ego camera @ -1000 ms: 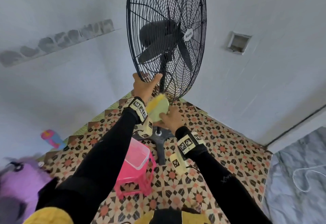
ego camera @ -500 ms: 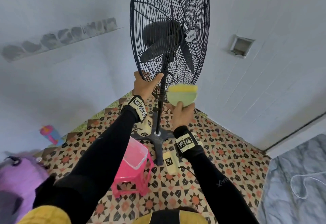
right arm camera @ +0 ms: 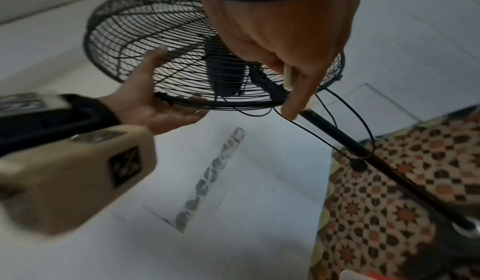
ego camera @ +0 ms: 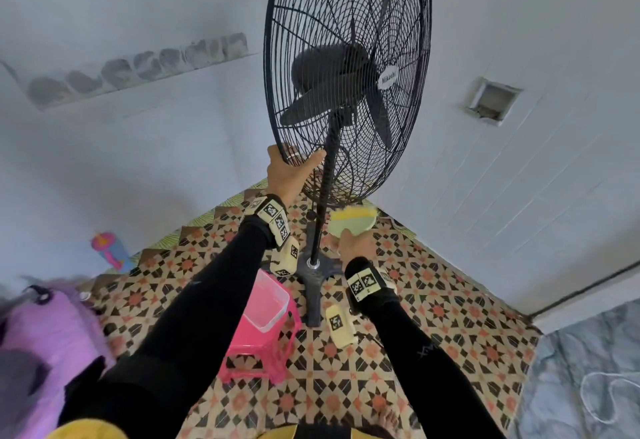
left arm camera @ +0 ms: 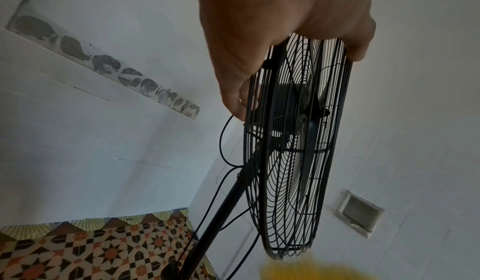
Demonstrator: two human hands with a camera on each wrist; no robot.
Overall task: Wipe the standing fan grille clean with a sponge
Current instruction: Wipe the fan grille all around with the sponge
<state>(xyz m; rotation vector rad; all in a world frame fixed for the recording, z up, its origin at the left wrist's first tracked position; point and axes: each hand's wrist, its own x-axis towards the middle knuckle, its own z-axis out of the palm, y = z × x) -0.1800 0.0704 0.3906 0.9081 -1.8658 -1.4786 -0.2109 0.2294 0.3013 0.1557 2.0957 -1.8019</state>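
A white-walled corner over a patterned tile floor [ego camera: 398, 362] frames the work, with a purple bag [ego camera: 45, 345] at the far left edge and a pink stool [ego camera: 263, 341] carrying a clear tub just left of the fan's base.

The left hand [ego camera: 289, 172] reaches up and clasps the lower left rim of the fan grille [ego camera: 346, 68], thumb on the near face and fingers wrapped over the edge; the left wrist view shows the same hold from behind, with the wires running under the palm. The grille is a tall black wire cage standing on edge, its long axis close to vertical, on a pole [ego camera: 322, 203] that drops to a cross base on the floor. Most of it rises above both hands.

Right of the pole, the right hand [ego camera: 356, 244] grips the sponge [ego camera: 353, 222], a pale green pad with a yellow side turned up. The sponge sits just below the grille's bottom rim, near it but seemingly not touching; whether it grazes the lowest wires cannot be told.

So the surface to be wiped lies up and slightly left of the sponge. The right hand is the nearer to the bottom arc, and the next stroke probably calls for lifting the sponge onto those wires while the left hand steadies the cage against swinging.
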